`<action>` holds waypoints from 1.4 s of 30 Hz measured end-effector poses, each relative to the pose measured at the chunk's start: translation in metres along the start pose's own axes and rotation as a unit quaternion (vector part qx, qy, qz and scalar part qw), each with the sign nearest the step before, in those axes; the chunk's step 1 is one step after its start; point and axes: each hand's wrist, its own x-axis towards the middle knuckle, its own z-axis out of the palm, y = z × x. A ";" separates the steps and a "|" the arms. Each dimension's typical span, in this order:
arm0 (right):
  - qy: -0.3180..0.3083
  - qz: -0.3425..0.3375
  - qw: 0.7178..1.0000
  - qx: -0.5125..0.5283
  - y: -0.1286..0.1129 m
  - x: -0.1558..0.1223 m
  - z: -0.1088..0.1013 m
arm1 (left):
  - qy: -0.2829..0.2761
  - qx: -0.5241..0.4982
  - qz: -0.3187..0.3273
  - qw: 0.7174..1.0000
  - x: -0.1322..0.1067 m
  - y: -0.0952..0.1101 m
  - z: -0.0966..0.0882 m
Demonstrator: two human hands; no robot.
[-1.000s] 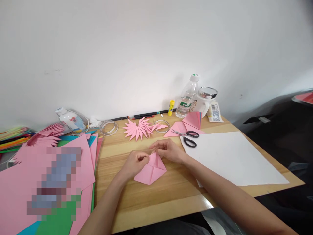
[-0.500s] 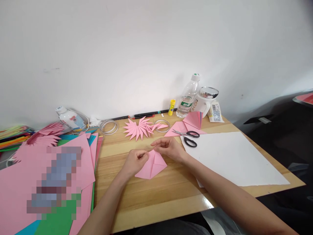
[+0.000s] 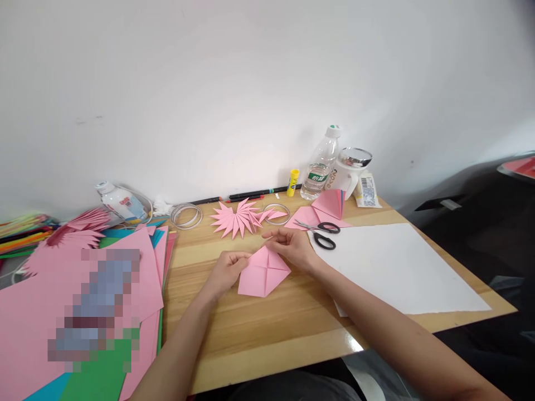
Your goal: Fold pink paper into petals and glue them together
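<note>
We see the folded paper [image 3: 262, 273] at the middle of the table [image 3: 259, 334], with the left hand [image 3: 225, 271] at its left edge and the right hand [image 3: 290, 248] at its far right. Behind it lies the paper star [image 3: 236, 218]; right of that, the scissors [image 3: 321, 234]. The bottle [image 3: 320, 164] and mug [image 3: 346, 170] stand by the wall. The large sheet [image 3: 397, 267] lies right, the paper stack [image 3: 83, 301] left.

Two bare forearms, no sleeves, left hand [image 3: 225, 271], right hand [image 3: 290, 249] ringless
</note>
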 end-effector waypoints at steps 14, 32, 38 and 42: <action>0.015 -0.065 0.997 -0.047 -0.001 -0.004 0.004 | -0.143 -0.160 -0.026 0.976 -0.008 0.011 0.001; -0.031 -0.062 0.998 0.008 0.001 -0.004 0.004 | -0.007 -0.110 -0.009 0.994 -0.001 0.003 0.000; -0.056 -0.061 0.996 0.017 0.002 -0.004 0.005 | -0.005 -0.081 -0.002 0.997 0.000 -0.001 0.000; -0.049 -0.079 0.996 -0.010 0.003 -0.003 0.004 | 0.010 -0.096 0.003 0.995 0.001 -0.004 -0.001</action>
